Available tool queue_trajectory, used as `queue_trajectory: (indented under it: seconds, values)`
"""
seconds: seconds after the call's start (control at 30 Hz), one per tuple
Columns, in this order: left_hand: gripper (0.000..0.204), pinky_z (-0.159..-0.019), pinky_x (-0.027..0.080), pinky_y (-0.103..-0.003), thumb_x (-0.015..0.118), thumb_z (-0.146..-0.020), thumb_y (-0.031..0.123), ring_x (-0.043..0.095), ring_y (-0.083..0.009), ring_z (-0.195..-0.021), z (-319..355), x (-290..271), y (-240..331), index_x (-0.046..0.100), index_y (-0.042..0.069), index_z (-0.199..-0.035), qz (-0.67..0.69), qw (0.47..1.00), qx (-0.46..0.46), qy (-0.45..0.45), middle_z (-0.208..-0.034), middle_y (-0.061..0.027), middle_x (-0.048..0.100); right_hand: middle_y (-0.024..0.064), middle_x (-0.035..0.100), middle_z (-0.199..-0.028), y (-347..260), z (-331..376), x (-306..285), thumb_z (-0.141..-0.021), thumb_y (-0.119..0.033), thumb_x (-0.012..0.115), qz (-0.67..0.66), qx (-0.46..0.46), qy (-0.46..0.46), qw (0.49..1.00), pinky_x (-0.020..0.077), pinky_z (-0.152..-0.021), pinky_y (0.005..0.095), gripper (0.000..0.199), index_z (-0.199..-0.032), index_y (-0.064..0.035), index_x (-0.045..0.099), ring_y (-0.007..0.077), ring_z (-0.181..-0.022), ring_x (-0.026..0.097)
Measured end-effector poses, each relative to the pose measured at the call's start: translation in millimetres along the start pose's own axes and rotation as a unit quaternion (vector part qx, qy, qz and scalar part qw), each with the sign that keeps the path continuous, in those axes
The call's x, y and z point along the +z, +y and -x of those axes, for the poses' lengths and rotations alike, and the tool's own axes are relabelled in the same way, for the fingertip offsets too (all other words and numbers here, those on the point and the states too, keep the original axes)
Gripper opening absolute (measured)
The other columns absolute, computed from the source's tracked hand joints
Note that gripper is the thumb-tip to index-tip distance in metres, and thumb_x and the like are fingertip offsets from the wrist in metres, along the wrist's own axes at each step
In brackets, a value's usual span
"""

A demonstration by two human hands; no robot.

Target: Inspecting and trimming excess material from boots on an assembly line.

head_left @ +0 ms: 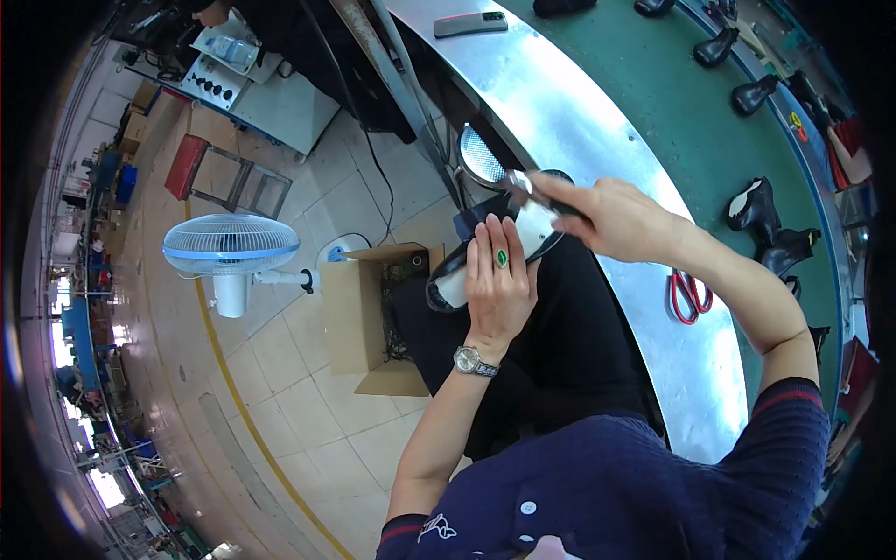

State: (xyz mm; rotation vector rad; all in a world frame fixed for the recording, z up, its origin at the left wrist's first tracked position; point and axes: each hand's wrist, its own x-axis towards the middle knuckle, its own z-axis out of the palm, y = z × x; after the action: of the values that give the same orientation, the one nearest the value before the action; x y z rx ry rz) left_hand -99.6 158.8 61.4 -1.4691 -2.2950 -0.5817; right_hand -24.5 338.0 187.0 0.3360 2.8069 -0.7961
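A black shoe [450, 289] with a white underside lies bottom up across my lap. Over its middle rests my left hand [501, 291], fingers straight and side by side, holding it against my legs. My right hand [607, 217] is wrapped around the dark handle of a hand tool with a shiny metal head [519, 183]. That head is at the far side of the shoe, just beyond my left fingertips. Blur hides the tool's exact kind and whether it touches the shoe.
A metal bench top [597, 131] curves past my right side, carrying red-handled scissors [689, 297] and a phone [470, 24]. Beyond it, several black shoes [754, 95] stand on a green surface. An open cardboard box [355, 313] and a fan [231, 247] stand at left.
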Motion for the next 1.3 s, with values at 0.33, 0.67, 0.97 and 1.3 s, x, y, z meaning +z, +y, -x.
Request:
queue_trajectory:
  seconds: [0.33,0.67,0.97,1.3]
  values:
    - [0.061,-0.104,0.041,-0.046,0.067,-0.085,0.024,0.052,-0.0393,-0.123,-2.0,-2.3,5.7,0.049,-0.007,-0.134,0.015,1.0,-0.023,-0.011,-0.133,-0.026,0.053,0.0214,0.064,-0.069,-1.9,-7.5,5.3,-0.093,-0.017,0.057,0.021,0.02,-0.004,1.0,0.0469,-0.064,0.0509,0.059,-0.147,-0.0126,0.032,0.0411,-0.066,0.063]
    - [0.062,-0.107,0.038,-0.046,0.068,-0.083,0.021,0.048,-0.0398,-0.126,-0.9,-3.4,11.9,0.048,-0.009,-0.133,0.042,0.998,-0.046,-0.009,-0.135,-0.0269,0.049,0.0154,0.058,-0.059,-7.1,-1.1,23.7,-0.096,-0.014,0.055,-0.19,0.043,0.175,0.965,0.0471,-0.055,0.0376,0.056,-0.147,-0.009,0.034,0.0272,-0.051,0.061]
    - [0.058,-0.11,0.036,-0.046,0.067,-0.083,0.019,0.049,-0.0416,-0.124,-0.6,0.2,9.9,0.05,-0.013,-0.128,0.021,0.999,-0.027,-0.001,-0.125,-0.0258,0.052,0.0223,0.063,-0.068,-9.0,-0.7,24.3,-0.092,-0.018,0.059,-0.132,0.038,0.154,0.979,0.0465,-0.06,0.0504,0.062,-0.148,-0.0138,0.033,0.0407,-0.064,0.063]
    - [0.047,-0.109,0.038,-0.046,0.063,-0.087,0.017,0.05,-0.0423,-0.123,0.1,2.0,9.3,0.055,-0.013,-0.121,0.041,0.998,-0.034,0.024,-0.122,-0.0255,0.053,0.0205,0.062,-0.064,-12.4,3.7,39.5,-0.095,-0.015,0.054,0.044,0.0,0.097,0.994,0.0459,-0.058,0.0506,0.065,-0.151,-0.0176,0.022,0.0409,-0.06,0.062]
